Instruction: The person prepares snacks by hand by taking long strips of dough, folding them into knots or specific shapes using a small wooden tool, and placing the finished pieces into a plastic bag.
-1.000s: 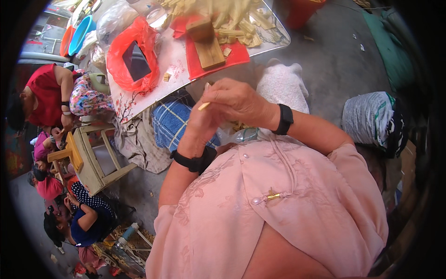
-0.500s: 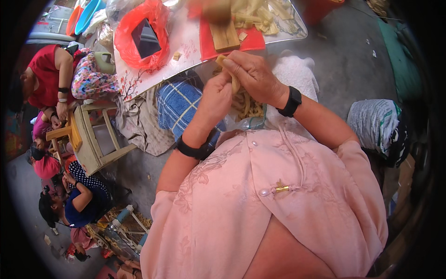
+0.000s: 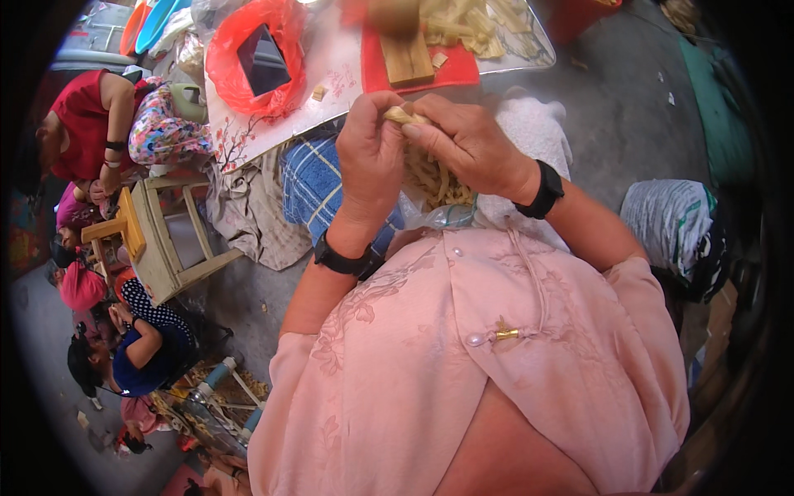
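Observation:
Between my fingers is a short, pale yellow strip (image 3: 404, 114) that looks folded or twisted; its exact kind is unclear. My left hand (image 3: 370, 157) pinches its left end, while my right hand (image 3: 470, 142) grips the right side with thumb and fingers. Both hands are above a clear plastic bag holding many similar yellow twisted pieces (image 3: 440, 180). Just beyond them, a wooden block (image 3: 405, 62) rests on a red cloth (image 3: 456, 73) at the table edge. A blurred brownish round thing (image 3: 393, 15) shows over the block. More pale yellow strips (image 3: 463, 26) are piled at the table's far right.
On the white table (image 3: 331, 41) lies a red plastic bag (image 3: 225, 62) with a dark-screened device (image 3: 265, 64) on it. A blue checked cloth (image 3: 314, 182) and white towel (image 3: 536, 136) hang nearby. Wooden stools (image 3: 169, 240) and several seated people are at left; a bundled sack (image 3: 668, 219) is at right.
The strip has gone from hanging lengthwise between my hands to a compact, crosswise piece. My left hand has risen and turned upright; my right hand has shifted slightly right and down.

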